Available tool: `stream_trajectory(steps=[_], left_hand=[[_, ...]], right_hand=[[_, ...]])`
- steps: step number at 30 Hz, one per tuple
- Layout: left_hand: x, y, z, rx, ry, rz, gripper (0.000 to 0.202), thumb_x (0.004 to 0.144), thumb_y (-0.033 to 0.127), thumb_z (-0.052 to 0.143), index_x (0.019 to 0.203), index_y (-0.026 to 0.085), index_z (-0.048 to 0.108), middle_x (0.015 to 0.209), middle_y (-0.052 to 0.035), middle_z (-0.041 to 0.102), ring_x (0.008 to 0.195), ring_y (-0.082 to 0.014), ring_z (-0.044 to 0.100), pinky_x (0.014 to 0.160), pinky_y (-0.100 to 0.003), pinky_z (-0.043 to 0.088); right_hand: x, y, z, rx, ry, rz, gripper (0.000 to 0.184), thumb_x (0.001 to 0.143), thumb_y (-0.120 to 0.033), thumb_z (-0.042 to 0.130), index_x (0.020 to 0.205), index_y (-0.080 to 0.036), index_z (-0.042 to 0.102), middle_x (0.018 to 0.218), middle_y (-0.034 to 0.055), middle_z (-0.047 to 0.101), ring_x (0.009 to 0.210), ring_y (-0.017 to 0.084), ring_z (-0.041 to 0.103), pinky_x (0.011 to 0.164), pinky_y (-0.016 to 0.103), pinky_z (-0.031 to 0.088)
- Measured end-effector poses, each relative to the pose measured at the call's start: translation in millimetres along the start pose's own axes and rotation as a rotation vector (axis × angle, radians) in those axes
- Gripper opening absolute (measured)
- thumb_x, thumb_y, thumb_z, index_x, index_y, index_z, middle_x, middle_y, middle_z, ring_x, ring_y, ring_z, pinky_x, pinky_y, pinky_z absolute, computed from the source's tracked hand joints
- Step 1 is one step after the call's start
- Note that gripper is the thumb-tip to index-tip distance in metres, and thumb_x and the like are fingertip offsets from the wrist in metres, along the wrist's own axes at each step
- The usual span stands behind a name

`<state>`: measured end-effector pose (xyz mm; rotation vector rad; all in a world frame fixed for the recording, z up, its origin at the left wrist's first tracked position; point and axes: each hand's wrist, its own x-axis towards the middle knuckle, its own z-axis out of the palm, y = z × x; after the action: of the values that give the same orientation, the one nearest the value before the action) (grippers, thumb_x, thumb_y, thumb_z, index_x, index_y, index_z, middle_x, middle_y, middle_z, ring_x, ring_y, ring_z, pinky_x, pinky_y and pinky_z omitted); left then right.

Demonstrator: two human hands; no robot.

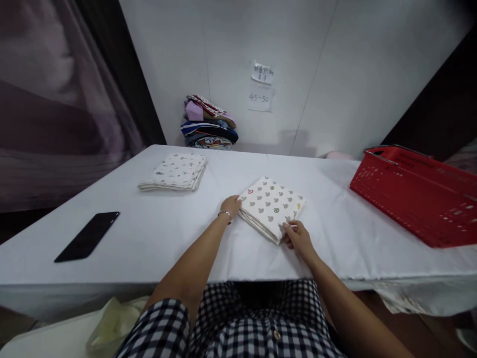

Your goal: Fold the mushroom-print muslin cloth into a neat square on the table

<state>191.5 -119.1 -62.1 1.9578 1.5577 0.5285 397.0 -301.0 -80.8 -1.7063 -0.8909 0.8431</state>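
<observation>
A white folded cloth (271, 201) printed with grey, red, green and yellow shapes lies turned at an angle on the table. My left hand (231, 205), with a bracelet at the wrist, grips its left corner between thumb and fingers. At the near right corner, my right hand (297, 235) pinches the cloth's edge, with the thumb on top. Layers of folded fabric show along the near left side. Farther left lies a second folded white cloth (177, 170) with small dark prints, apart from both hands.
A black phone-like slab (88, 236) lies on the white-covered table (164, 228) at left. At right stands a red plastic basket (413, 194) with metal handles. Stacked folded textiles (209, 124) stand behind the table against the wall, below and left of paper signs (261, 97).
</observation>
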Motion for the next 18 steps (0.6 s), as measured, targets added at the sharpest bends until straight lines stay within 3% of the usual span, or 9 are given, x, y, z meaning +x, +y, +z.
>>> stream_trajectory(steps=[3,7,10,13,18], left_hand=[[-17,4,2.7,0.035,0.016,-0.042,0.031,0.081,0.027,0.046,0.107,0.021,0.062,0.113,-0.0035,0.064,0.103,-0.0195,0.057,0.083,-0.024,0.04],[-59,6,12.4,0.039,-0.046,-0.075,0.027,0.076,0.032,0.055,0.099,0.02,0.06,0.098,-0.0038,0.068,0.09,-0.0189,0.061,0.074,-0.024,0.042],[-80,10,16.0,-0.046,-0.096,-0.12,0.04,0.073,0.036,0.06,0.109,0.02,0.054,0.097,-0.0029,0.068,0.089,-0.0177,0.062,0.073,-0.024,0.043],[-77,19,14.8,-0.114,-0.077,-0.176,0.052,0.074,0.043,0.06,0.119,0.019,0.047,0.101,-0.0046,0.066,0.092,-0.0187,0.062,0.076,-0.024,0.043],[-57,38,22.9,-0.127,-0.007,-0.261,0.055,0.082,0.058,0.041,0.118,0.017,0.046,0.114,-0.0118,0.061,0.105,-0.0244,0.057,0.082,-0.03,0.042]], right_hand=[[19,3,-10,-0.114,0.017,-0.005,0.049,0.07,-0.05,0.059,0.107,-0.02,0.046,0.063,-0.0046,0.055,0.047,0.013,0.052,0.041,0.023,0.04],[50,6,-43,-0.465,0.158,-0.104,0.047,0.072,-0.041,0.057,0.112,-0.019,0.051,0.076,0.0002,0.061,0.068,0.016,0.058,0.06,0.026,0.043],[64,5,-61,-0.642,0.127,-0.081,0.051,0.076,-0.04,0.053,0.122,-0.018,0.048,0.085,0.0033,0.064,0.077,0.018,0.059,0.068,0.027,0.043],[66,-6,-61,-0.783,0.061,-0.034,0.059,0.079,-0.043,0.049,0.131,-0.016,0.04,0.091,0.007,0.065,0.083,0.021,0.06,0.072,0.03,0.042],[52,-26,-41,-0.93,0.028,0.039,0.069,0.083,-0.058,0.036,0.139,-0.017,0.028,0.113,0.0165,0.059,0.099,0.029,0.057,0.08,0.038,0.042]])
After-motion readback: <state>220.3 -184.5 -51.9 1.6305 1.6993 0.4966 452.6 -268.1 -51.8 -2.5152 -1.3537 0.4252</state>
